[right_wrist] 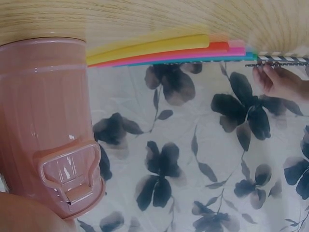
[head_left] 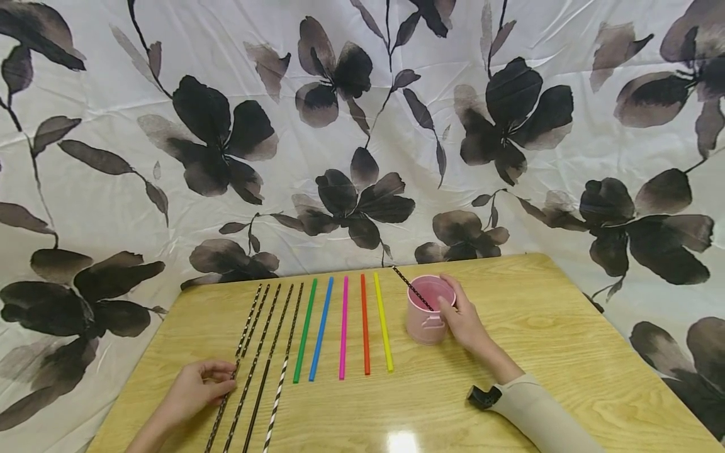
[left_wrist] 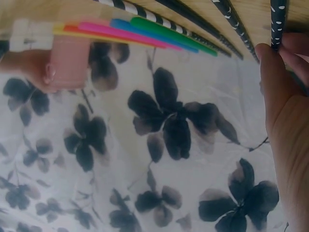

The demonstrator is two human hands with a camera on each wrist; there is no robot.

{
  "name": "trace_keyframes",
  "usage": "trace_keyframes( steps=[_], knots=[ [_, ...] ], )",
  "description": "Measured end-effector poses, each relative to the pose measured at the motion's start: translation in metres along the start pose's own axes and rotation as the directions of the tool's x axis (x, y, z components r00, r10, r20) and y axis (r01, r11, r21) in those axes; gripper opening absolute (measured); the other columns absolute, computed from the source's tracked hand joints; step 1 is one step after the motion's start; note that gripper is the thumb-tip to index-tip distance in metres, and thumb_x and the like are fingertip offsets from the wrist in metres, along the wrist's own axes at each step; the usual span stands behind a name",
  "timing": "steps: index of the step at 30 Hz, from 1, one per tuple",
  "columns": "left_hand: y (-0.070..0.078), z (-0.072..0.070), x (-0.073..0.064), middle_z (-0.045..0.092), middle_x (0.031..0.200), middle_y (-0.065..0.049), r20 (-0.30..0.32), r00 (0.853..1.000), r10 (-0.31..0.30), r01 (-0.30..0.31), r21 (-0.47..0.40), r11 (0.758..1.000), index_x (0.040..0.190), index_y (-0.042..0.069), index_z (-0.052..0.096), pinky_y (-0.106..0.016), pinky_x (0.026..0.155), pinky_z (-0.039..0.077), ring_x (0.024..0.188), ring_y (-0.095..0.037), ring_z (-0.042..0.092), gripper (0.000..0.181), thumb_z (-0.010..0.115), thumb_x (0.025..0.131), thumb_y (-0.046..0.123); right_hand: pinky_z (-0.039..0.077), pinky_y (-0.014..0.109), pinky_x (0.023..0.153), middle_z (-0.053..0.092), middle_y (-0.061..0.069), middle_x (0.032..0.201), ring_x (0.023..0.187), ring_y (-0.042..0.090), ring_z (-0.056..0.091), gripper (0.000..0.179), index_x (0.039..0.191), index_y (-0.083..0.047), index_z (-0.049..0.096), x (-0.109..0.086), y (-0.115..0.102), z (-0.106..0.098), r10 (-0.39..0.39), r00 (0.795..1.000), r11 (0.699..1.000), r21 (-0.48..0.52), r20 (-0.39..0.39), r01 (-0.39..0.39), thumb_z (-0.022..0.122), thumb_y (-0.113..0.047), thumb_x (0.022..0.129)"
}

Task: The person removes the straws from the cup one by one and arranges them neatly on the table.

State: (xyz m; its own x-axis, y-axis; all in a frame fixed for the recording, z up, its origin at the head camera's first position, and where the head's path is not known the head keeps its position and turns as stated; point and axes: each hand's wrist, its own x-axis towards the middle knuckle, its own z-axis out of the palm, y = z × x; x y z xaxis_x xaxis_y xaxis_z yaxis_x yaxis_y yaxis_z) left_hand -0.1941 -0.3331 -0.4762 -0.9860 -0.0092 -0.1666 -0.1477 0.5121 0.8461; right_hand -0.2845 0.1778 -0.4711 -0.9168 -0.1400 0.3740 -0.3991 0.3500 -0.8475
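My left hand (head_left: 195,390) pinches a black patterned straw (left_wrist: 277,23) between thumb and fingers at the left of the table. Beside it lie more dark straws, among them a plain black one (head_left: 259,393) and a black-and-white striped one (head_left: 276,401). On the right, my right hand (head_left: 464,318) grips a pink cup (head_left: 426,330) with small handles (right_wrist: 67,171), the thumb by its rim. One dark patterned straw (head_left: 409,284) leans inside the cup, its upper end sticking out to the left.
Between the hands lie green (head_left: 304,333), blue (head_left: 321,330), pink (head_left: 343,327), red (head_left: 365,324) and yellow (head_left: 383,324) straws, side by side. A floral cloth (head_left: 340,151) hangs behind the wooden table (head_left: 510,296). A black wrist device (head_left: 483,397) sits at the right sleeve.
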Motion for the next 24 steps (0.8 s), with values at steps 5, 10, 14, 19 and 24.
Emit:
trace_keyframes(
  steps=[5, 10, 14, 19, 24],
  knots=[
    [-0.0043, 0.0024, 0.0016, 0.062, 0.085, -0.007, -0.033, 0.999, -0.018, 0.02, 0.055, 0.998, 0.102, 0.0, 0.061, -0.029, 0.053, 0.051, 0.07, -0.018, 0.06, 0.038, 0.074, 0.07, 0.016, 0.041, 0.04, 0.084, 0.048, 0.012, 0.122, 0.103, 0.023, 0.048, 0.047, 0.137, -0.026, 0.026, -0.0005, 0.0034, 0.0008, -0.001, 1.0, 1.0, -0.015, 0.005, 0.001, 0.044, -0.027, 0.093],
    [-0.0041, 0.0035, 0.0036, 0.061, 0.084, -0.005, -0.066, 0.998, 0.002, 0.007, 0.138, 0.99, 0.099, 0.004, 0.063, -0.027, 0.051, 0.05, 0.069, -0.016, 0.059, 0.035, 0.075, 0.069, 0.017, 0.04, 0.043, 0.085, 0.048, 0.014, 0.122, 0.104, 0.023, 0.048, 0.047, 0.136, -0.022, 0.029, 0.0007, 0.0022, 0.0004, 0.002, 1.0, 1.0, 0.022, -0.002, -0.002, 0.047, -0.022, 0.092],
    [-0.0024, 0.0034, 0.0023, 0.061, 0.084, -0.005, -0.063, 0.998, 0.011, -0.002, 0.154, 0.988, 0.098, 0.004, 0.063, -0.027, 0.051, 0.05, 0.068, -0.016, 0.059, 0.033, 0.075, 0.069, 0.015, 0.039, 0.045, 0.087, 0.047, 0.015, 0.123, 0.106, 0.025, 0.048, 0.048, 0.136, -0.024, 0.029, -0.0001, 0.0028, 0.0005, 0.012, 1.0, 1.0, 0.028, -0.004, -0.012, 0.047, -0.023, 0.092],
    [-0.0001, 0.0048, 0.0019, 0.061, 0.084, -0.004, -0.067, 0.998, 0.017, -0.005, 0.172, 0.985, 0.098, 0.006, 0.063, -0.026, 0.051, 0.05, 0.069, -0.015, 0.059, 0.03, 0.074, 0.07, 0.012, 0.04, 0.042, 0.085, 0.047, 0.011, 0.123, 0.105, 0.023, 0.048, 0.047, 0.136, -0.029, 0.027, -0.0007, 0.0027, 0.0008, 0.01, 1.0, 1.0, -0.018, -0.004, -0.01, 0.044, -0.029, 0.093],
    [0.002, 0.0059, 0.002, 0.061, 0.083, -0.004, -0.074, 0.997, 0.015, -0.001, 0.178, 0.984, 0.098, 0.005, 0.063, -0.026, 0.051, 0.05, 0.068, -0.015, 0.059, 0.03, 0.073, 0.071, 0.01, 0.041, 0.038, 0.083, 0.048, 0.008, 0.122, 0.101, 0.019, 0.049, 0.046, 0.135, -0.03, 0.027, -0.0002, 0.0007, 0.0003, 0.007, 1.0, 1.0, -0.017, -0.003, -0.007, 0.044, -0.03, 0.093]
  ],
)
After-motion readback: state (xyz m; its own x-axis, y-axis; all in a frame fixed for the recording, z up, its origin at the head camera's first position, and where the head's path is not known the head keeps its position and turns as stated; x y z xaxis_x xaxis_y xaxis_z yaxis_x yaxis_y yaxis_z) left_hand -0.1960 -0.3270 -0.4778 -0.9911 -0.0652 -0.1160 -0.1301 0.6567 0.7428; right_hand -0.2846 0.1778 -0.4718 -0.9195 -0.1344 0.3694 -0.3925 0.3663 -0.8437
